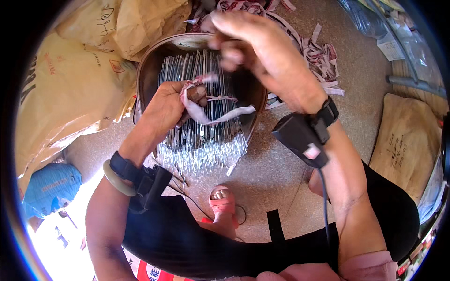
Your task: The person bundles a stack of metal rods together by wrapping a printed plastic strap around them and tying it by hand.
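Observation:
My left hand (164, 105) is closed on a white cloth strip with reddish marks (199, 113), which loops round its fingers and trails off to the right. Under it lies a large stack of long, thin metal needles (201, 133), with slim strips tying some of them into a bundle. They rest in a brown, rounded basin (139, 86), their bright ends spilling over its near side. Above the basin's right rim hovers my right hand (262, 47), its fingers bent and smeared by motion, so what they hold, if anything, cannot be made out.
Large tan paper sacks (70, 112) crowd the left side. More cloth strips (321, 61) lie heaped on the floor beyond the basin. At the right stand a brown package (405, 140) and a metal bar (417, 85). My sandalled foot (221, 201) is near the needles.

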